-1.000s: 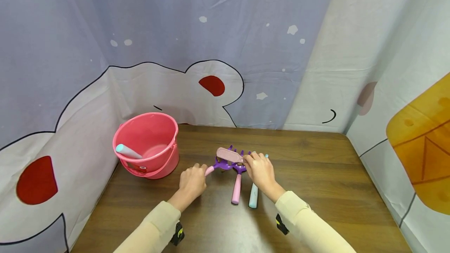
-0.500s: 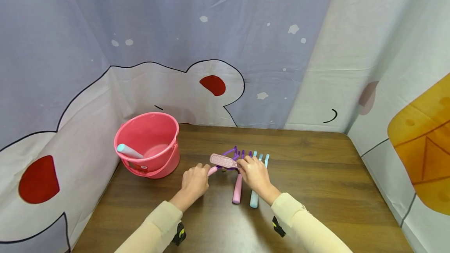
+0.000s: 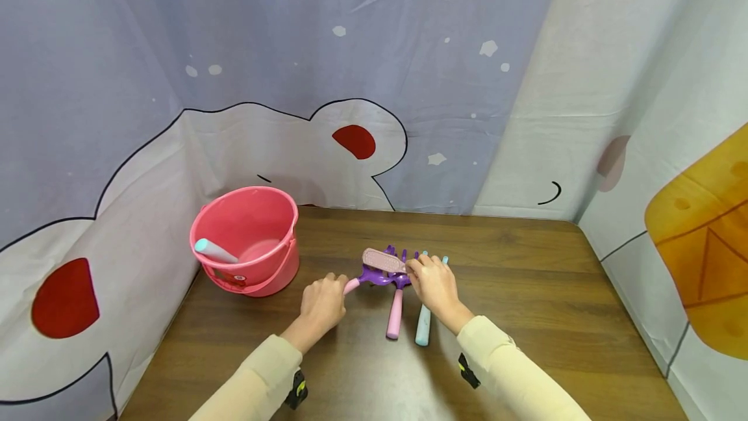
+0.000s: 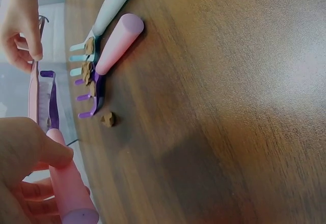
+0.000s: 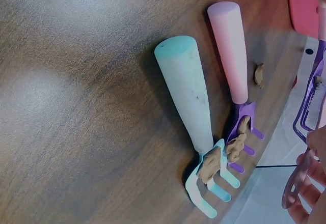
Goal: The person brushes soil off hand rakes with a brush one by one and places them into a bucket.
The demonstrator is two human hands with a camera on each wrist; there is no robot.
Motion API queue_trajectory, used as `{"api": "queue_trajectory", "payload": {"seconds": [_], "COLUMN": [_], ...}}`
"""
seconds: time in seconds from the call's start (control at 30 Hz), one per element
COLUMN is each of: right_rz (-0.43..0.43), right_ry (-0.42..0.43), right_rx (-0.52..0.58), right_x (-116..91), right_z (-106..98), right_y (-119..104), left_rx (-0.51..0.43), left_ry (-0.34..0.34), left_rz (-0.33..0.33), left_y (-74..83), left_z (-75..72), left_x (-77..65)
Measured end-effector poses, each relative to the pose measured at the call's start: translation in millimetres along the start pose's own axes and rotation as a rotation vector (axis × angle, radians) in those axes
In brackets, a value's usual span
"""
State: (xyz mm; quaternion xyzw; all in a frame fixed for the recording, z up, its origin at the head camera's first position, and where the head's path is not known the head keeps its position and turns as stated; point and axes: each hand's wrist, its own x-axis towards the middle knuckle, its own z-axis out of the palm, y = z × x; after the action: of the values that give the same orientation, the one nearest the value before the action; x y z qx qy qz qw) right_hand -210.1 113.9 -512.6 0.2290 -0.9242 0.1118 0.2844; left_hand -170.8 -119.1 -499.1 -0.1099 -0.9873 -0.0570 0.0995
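Observation:
My left hand [image 3: 323, 307] grips the pink handle [image 4: 71, 188] of a purple toy hand rake [image 3: 374, 276], raised above the table. In my right hand [image 3: 434, 283] I hold a pink brush [image 3: 382, 260] by its slim handle. Its pale bristles [image 4: 45, 99] face the purple head, right at its surface. Under the hands lie two more rakes: a purple one with a pink handle [image 3: 394, 317] and a light teal one [image 5: 186, 91]. Brown clay-like clumps [image 5: 210, 164] cling among their tines. A small loose clump [image 4: 108, 119] sits on the wood beside them.
A pink bucket [image 3: 280, 275] stands at the table's back left, with a pale teal-ended handle [image 3: 215, 250] leaning inside it. Patterned cloth [image 3: 327, 38] hangs along the back and sides of the brown wooden table [image 3: 526, 291].
The brush in my right hand slid left and nearer along the rake, then back right and away. My left hand kept its grip, with the rake head tilting slightly.

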Motion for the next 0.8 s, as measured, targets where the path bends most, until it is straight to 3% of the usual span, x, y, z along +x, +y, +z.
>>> {"api": "queue_trajectory", "payload": {"seconds": [0.13, 0.53, 0.8], "right_rz": [0.020, 0.035, -0.007], "right_ry": [-0.041, -0.053, 0.073], "right_rx": [-0.010, -0.068, -0.015], "right_x": [-0.2, 0.7, 1.8], "right_z": [-1.7, -8.2, -5.7], "right_y": [2.5, 4.1, 2.0], "left_rx": [-0.010, -0.014, -0.011], "left_ry": [-0.006, -0.021, 0.008], "left_rz": [-0.005, -0.018, -0.010], "left_y": [-0.9, -3.3, -2.9], "left_z": [0.4, -0.8, 1.3], "left_x": [-0.3, -0.2, -1.3]}}
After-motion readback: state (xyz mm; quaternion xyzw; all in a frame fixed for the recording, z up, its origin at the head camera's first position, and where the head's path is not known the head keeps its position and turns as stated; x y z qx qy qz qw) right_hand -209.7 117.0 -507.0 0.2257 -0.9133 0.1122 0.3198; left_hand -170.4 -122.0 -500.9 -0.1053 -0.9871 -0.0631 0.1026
